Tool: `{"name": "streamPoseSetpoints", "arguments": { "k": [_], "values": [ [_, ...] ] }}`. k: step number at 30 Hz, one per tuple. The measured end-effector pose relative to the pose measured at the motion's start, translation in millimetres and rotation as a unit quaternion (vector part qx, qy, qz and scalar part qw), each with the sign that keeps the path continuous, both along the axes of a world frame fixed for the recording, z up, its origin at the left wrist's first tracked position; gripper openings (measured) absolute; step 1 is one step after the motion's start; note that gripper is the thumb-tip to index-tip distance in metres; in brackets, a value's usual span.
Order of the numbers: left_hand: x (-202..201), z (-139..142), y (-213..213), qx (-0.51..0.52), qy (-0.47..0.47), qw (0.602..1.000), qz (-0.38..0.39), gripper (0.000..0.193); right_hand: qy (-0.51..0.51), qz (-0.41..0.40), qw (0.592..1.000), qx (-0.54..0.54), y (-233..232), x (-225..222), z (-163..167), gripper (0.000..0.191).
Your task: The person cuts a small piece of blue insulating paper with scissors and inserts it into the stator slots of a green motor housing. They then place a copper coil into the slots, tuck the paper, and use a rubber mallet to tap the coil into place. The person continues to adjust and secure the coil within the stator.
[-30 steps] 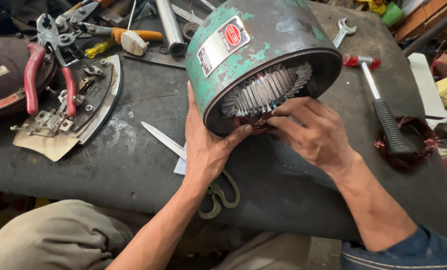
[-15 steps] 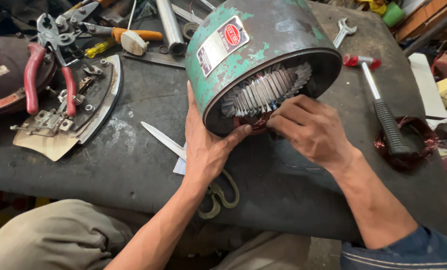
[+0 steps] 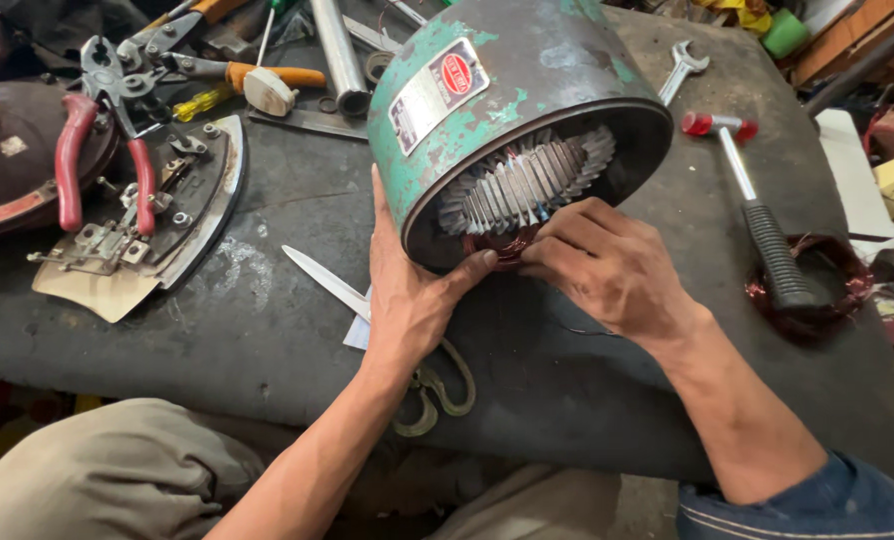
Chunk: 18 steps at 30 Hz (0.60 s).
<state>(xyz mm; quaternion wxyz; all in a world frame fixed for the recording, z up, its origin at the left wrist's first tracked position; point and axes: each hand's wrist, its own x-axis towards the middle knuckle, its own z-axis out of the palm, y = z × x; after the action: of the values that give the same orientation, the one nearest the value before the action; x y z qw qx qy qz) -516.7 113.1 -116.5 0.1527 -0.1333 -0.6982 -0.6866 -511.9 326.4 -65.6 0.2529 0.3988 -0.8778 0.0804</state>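
A green motor housing [image 3: 497,90] lies on its side on the dark workbench [image 3: 217,340], open end towards me, with slotted stator teeth [image 3: 527,180] and reddish copper winding [image 3: 502,245] inside. My left hand [image 3: 407,290] cups the lower left rim, thumb hooked at the opening. My right hand [image 3: 607,265] has its fingertips pressed on the copper winding at the bottom of the opening. Whether the fingers pinch a wire is hidden.
Scissors [image 3: 377,320] lie under my left wrist. A hammer [image 3: 762,225] rests on a copper coil [image 3: 837,290] at right. Red-handled pliers [image 3: 102,150] and a metal base plate [image 3: 157,230] sit at left. Screwdrivers, a steel rod [image 3: 337,50] and a wrench [image 3: 682,65] lie behind.
My right hand's fingers have shifted slightly on the winding. The housing and my left hand stay put.
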Motion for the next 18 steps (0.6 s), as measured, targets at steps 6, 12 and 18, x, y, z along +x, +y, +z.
{"name": "streamPoseSetpoints", "arguments": {
  "k": [6,12,18],
  "values": [
    [0,-7,3,-0.001,-0.012,1.0,0.006,0.12,0.082,-0.013,0.997,0.005,1,-5,-11,0.011],
    [-1,-13,8,-0.089,-0.024,0.993,0.068,0.122,0.129,-0.029,0.991,0.031,-1,-2,-17,0.007],
    [11,-7,5,-0.078,-0.023,0.996,0.035,0.127,0.088,-0.04,0.995,-0.017,3,16,-13,0.011]
  ]
}}
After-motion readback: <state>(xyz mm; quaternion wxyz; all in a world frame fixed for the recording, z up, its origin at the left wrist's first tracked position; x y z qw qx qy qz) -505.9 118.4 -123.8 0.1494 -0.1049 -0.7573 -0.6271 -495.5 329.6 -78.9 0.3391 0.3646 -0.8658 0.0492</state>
